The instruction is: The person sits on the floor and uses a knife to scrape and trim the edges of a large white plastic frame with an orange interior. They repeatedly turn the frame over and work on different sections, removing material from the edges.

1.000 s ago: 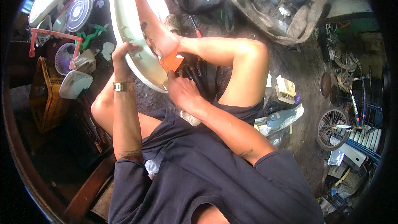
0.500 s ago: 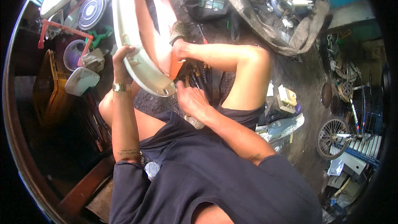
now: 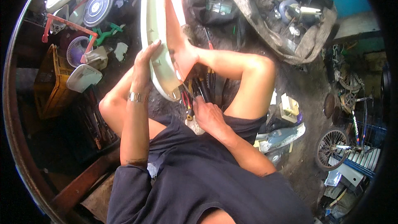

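Just right of the yellow crate [image 3: 53,87], one white plastic piece [image 3: 84,78] and one purple-white basket [image 3: 77,53]. Above the crate, a red plastic frame [image 3: 72,25]; farther above, a round grey disc [image 3: 98,8]. Well apart to the crate's right, a spoked wheel [image 3: 332,149]; also rightward, higher than the crate, a grey cloth [image 3: 316,45].

Left hand [image 3: 143,67] grips pale panel [image 3: 162,71] — right hand [image 3: 209,115] near.

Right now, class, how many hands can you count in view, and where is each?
2: the left hand grips the left edge of the curved white panel; the right hand is near its lower end. Some fingers are hidden.
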`<state>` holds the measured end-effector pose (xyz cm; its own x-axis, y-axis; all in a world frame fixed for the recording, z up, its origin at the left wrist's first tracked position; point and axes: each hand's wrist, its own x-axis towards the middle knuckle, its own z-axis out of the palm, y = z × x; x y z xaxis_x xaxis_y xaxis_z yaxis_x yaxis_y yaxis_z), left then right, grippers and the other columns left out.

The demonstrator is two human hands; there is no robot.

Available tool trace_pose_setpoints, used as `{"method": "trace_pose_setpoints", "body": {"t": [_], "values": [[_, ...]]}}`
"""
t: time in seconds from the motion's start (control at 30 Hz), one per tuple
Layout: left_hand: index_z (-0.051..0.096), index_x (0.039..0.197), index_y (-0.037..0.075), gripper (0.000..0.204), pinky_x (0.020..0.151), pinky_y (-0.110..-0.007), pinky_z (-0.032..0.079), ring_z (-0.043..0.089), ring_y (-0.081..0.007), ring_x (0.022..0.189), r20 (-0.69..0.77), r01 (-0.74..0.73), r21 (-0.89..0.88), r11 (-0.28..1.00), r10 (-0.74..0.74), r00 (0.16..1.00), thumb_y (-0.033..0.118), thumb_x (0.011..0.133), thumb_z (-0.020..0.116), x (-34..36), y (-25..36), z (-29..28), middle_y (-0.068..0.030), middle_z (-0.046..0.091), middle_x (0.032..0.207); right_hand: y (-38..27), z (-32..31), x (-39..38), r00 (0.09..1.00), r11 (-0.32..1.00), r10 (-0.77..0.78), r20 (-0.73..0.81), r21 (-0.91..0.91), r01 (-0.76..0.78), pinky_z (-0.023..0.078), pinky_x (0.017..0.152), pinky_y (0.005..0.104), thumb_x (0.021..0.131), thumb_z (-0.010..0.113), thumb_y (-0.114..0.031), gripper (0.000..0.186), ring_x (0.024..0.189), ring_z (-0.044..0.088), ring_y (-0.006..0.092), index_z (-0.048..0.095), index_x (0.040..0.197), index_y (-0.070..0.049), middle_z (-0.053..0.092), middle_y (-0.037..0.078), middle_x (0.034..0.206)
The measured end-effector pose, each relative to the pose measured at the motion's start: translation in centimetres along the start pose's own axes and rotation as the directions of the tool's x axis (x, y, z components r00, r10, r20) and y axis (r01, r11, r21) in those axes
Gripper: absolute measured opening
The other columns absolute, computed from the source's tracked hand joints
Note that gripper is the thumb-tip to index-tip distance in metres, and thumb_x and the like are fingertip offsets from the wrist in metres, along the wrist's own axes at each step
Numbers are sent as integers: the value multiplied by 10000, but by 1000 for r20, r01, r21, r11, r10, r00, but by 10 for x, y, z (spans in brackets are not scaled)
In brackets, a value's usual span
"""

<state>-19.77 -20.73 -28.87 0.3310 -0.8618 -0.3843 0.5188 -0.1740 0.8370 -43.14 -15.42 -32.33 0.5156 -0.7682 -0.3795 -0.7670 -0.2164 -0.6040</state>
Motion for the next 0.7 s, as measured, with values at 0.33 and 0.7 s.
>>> {"method": "trace_pose_setpoints", "body": {"t": [0.33, 0.7], "values": [[624, 1060, -61, 319, 714, -371, 582, 696, -264, 757, 42, -3, 8, 1000, 3, 999, 193, 871, 589, 7, -7, 0, -183, 698, 917, -9, 0, 27, 997, 973, -52, 50, -224, 62, 574, 684, 529, 916, 465, -62, 149, 773, 714, 444, 533, 987, 51, 688, 291, 785], [593, 1087, -9, 346, 752, -381, 573, 675, -265, 772, -15, 1, -105, 994, -3, 1000, 226, 833, 572, 16, 3, -63, -144, 674, 918, -45, 48, 78, 994, 966, -22, 108, -255, 49, 591, 757, 495, 925, 481, -68, 217, 912, 726, 404, 602, 1072, 35, 715, 269, 911]]}}
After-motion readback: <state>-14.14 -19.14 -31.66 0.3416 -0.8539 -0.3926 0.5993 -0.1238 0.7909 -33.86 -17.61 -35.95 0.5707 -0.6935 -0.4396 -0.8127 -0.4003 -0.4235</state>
